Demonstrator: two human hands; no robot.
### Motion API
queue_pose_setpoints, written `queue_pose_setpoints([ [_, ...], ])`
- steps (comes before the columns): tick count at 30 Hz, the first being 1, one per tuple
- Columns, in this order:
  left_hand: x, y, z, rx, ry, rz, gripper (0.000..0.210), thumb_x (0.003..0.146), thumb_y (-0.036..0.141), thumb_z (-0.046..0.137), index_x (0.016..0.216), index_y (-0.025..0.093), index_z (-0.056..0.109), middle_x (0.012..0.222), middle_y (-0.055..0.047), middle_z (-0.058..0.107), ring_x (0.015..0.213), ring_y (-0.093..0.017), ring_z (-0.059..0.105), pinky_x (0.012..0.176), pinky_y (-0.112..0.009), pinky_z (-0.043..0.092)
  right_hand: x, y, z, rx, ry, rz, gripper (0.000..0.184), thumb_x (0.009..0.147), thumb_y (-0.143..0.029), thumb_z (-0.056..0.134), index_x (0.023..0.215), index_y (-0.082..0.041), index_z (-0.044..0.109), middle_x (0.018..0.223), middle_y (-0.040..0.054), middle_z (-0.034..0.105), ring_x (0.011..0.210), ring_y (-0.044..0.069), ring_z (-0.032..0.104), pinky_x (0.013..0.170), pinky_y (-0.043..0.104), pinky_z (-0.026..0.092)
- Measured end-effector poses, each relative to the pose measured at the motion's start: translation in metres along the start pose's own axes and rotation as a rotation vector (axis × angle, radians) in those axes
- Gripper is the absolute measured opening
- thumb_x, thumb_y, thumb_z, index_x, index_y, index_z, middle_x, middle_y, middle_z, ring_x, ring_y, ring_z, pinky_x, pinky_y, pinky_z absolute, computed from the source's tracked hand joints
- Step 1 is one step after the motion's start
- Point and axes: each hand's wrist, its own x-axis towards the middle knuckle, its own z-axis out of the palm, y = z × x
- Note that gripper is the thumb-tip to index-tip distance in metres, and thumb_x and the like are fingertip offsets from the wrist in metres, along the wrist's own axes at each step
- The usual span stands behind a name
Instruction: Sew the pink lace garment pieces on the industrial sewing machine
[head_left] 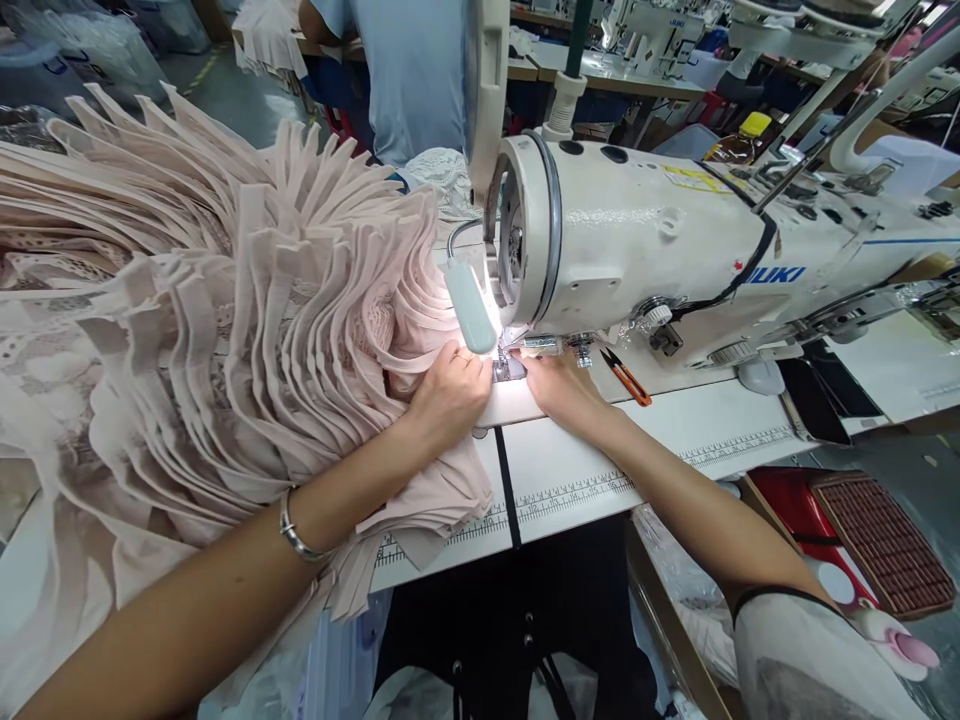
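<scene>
Just left of the presser foot [504, 366], my left hand [454, 390] is closed, its fingers curled at the edge of the pale pink fabric [427, 320]. My right hand [559, 388] is closed on the other side of the foot, fingertips close to the needle area; whatever they pinch is hidden. Both hands rest at the bed of a white sewing machine [600, 230], under a bright lamp [471, 305]. A large heap of pink lace-trimmed pieces [247, 330] lies folded in layers at the left and hangs over the table's front edge.
Orange-handled thread snips [626, 378] lie right of my right hand. A printed ruler [577, 498] runs along the table's front edge, crossed by a black strip [507, 490]. Another person in a blue shirt [412, 80] is beyond the machine. A woven brown lid [885, 540] is at the lower right.
</scene>
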Motion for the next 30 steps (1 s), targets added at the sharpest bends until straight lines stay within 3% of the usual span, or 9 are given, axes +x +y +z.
queue_pose_setpoints([
  [3, 0.004, -0.002, 0.004, -0.133, -0.004, -0.110, 0.016, 0.100, 0.020, 0.046, 0.100, 0.015, 0.061, 0.099, -0.014, 0.070, 0.100, -0.030, 0.062, 0.095, -0.048, 0.044, 0.003, -0.003, -0.002, -0.012, -0.022, 0.019, 0.038, 0.094, -0.011, 0.042, 0.115, -0.026, 0.070, 0.095, 0.0097, 0.072, 0.085, 0.029, 0.061, 0.090, 0.048, 0.045],
  [6, 0.007, -0.006, 0.009, -0.262, -0.046, -0.161, 0.016, 0.097, 0.027, 0.053, 0.107, 0.016, 0.058, 0.107, -0.012, 0.071, 0.113, -0.030, 0.061, 0.104, -0.048, 0.042, 0.001, -0.005, -0.003, -0.009, -0.024, -0.042, 0.037, 0.092, -0.007, 0.041, 0.108, -0.023, 0.070, 0.095, 0.0095, 0.071, 0.085, 0.028, 0.061, 0.086, 0.045, 0.046],
  [11, 0.008, -0.007, 0.008, -0.309, -0.138, -0.180, 0.021, 0.099, 0.027, 0.046, 0.114, 0.015, 0.054, 0.111, -0.013, 0.071, 0.122, -0.029, 0.059, 0.113, -0.048, 0.036, -0.005, -0.007, -0.005, -0.058, 0.011, -0.068, 0.049, 0.090, -0.001, 0.034, 0.120, -0.019, 0.069, 0.097, 0.0116, 0.071, 0.094, 0.029, 0.061, 0.093, 0.046, 0.044],
  [16, 0.009, -0.003, 0.000, -0.309, -0.224, -0.234, 0.024, 0.100, 0.028, 0.044, 0.117, 0.014, 0.054, 0.117, -0.014, 0.069, 0.127, -0.028, 0.056, 0.116, -0.046, 0.033, -0.005, -0.011, -0.011, -0.084, -0.099, -0.009, 0.056, 0.089, 0.002, 0.032, 0.130, -0.017, 0.065, 0.121, 0.0132, 0.071, 0.105, 0.030, 0.062, 0.103, 0.050, 0.039],
  [19, 0.009, -0.001, -0.003, -0.304, -0.201, -0.249, 0.025, 0.099, 0.028, 0.046, 0.118, 0.014, 0.055, 0.118, -0.014, 0.068, 0.128, -0.029, 0.055, 0.116, -0.045, 0.034, -0.004, -0.013, -0.014, -0.038, -0.135, 0.021, 0.055, 0.091, 0.000, 0.033, 0.133, -0.019, 0.063, 0.127, 0.0112, 0.070, 0.113, 0.031, 0.061, 0.109, 0.052, 0.033],
  [23, 0.007, 0.000, -0.001, -0.268, -0.119, -0.248, 0.027, 0.096, 0.026, 0.053, 0.120, 0.014, 0.055, 0.124, -0.014, 0.066, 0.130, -0.030, 0.053, 0.116, -0.044, 0.035, -0.003, -0.015, -0.016, -0.001, -0.182, 0.047, 0.054, 0.095, -0.004, 0.031, 0.138, -0.018, 0.061, 0.129, 0.0124, 0.068, 0.106, 0.030, 0.063, 0.112, 0.054, 0.028],
  [30, 0.005, 0.001, 0.002, -0.223, -0.058, -0.222, 0.027, 0.095, 0.024, 0.056, 0.119, 0.012, 0.055, 0.121, -0.016, 0.067, 0.128, -0.032, 0.056, 0.115, -0.046, 0.037, -0.005, -0.015, -0.014, -0.014, -0.170, 0.027, 0.061, 0.091, -0.002, 0.032, 0.145, -0.018, 0.055, 0.121, 0.0136, 0.069, 0.107, 0.031, 0.062, 0.113, 0.054, 0.023],
])
